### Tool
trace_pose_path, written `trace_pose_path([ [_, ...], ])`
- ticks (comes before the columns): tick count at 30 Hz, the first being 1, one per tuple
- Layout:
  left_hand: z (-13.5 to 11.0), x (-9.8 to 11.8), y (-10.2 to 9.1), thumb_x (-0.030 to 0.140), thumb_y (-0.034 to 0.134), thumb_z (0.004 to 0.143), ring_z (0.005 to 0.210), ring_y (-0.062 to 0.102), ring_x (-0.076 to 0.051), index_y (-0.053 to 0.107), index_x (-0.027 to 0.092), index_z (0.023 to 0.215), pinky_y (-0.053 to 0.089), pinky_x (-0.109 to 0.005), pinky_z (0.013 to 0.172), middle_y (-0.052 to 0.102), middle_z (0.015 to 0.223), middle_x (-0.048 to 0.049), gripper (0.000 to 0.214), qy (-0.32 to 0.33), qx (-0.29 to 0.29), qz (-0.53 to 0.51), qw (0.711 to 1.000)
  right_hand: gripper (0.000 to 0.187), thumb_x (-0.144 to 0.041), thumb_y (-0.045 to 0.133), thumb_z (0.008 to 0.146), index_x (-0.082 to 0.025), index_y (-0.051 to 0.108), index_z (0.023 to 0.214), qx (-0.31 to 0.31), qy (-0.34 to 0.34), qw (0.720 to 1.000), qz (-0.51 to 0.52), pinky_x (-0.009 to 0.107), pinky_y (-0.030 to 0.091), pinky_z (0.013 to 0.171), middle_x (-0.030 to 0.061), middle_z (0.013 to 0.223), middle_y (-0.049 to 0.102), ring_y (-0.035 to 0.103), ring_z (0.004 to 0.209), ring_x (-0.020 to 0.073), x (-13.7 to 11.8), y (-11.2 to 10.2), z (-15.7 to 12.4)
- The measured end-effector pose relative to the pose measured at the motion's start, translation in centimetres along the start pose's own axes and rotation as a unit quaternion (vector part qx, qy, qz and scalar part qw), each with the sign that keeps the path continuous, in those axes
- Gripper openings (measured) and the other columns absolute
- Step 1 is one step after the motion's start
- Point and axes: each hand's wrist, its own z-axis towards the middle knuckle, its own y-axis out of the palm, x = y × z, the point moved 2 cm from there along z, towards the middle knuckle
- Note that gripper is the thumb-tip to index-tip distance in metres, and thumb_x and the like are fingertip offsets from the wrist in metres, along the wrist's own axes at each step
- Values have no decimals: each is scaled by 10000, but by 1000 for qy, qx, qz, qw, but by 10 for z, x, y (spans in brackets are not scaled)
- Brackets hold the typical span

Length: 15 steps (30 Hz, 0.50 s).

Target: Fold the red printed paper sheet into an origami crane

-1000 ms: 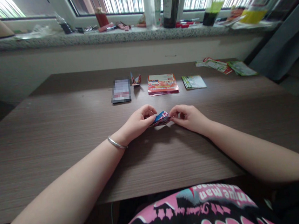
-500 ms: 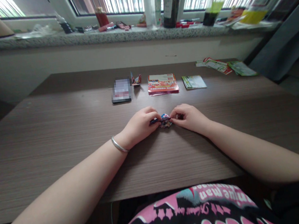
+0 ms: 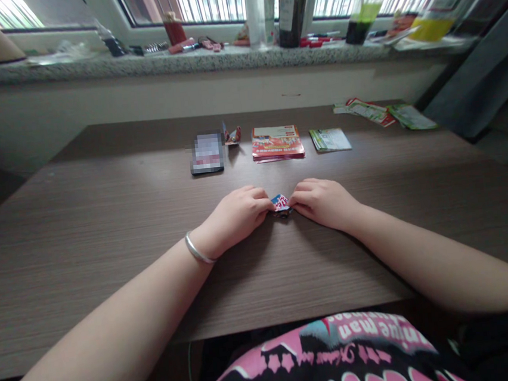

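Note:
Between my two hands is a small piece of folded printed paper (image 3: 281, 202), blue, red and white on top with a darker part beneath. My left hand (image 3: 248, 212), with a silver bangle at the wrist, pinches its left edge. On the opposite side my right hand (image 3: 320, 201) pinches the right edge, fingers curled together. Both hands rest low over the brown table (image 3: 227, 283). The fingertips cover the paper's ends, so its full shape is hidden.
Beyond my hands lie a phone (image 3: 206, 154), a folded paper piece (image 3: 232, 135), a stack of red printed sheets (image 3: 277, 144) and a green-white stack (image 3: 330, 140). Loose leaflets (image 3: 372, 111) sit far right. Bottles and clutter line the stone windowsill (image 3: 223, 61).
The paper's top has tilted so its red-and-white patterned face shows more. My left fingers have closed over the dark flap that stuck out, and both hands shifted slightly toward me.

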Motion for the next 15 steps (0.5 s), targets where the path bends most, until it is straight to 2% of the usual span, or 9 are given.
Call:
trace_pose_path([
  [9, -1, 4, -10, 208, 499, 907, 784, 587, -166, 715, 257, 1012, 458, -298, 735, 654, 908, -35, 246, 24, -35, 52, 998, 243, -223, 480, 914, -235, 722, 916, -27, -11, 999, -17, 279, 424, 707, 41, 928, 689, 602, 862, 181, 1, -6, -3],
  [15, -3, 5, -13, 237, 497, 927, 767, 577, -154, 678, 337, 1109, 435, -271, 671, 645, 901, -17, 276, 29, -51, 71, 996, 254, -222, 487, 901, -239, 739, 878, -52, 0, 998, -41, 303, 433, 710, 36, 915, 707, 608, 857, 202, 2, -13, -3],
])
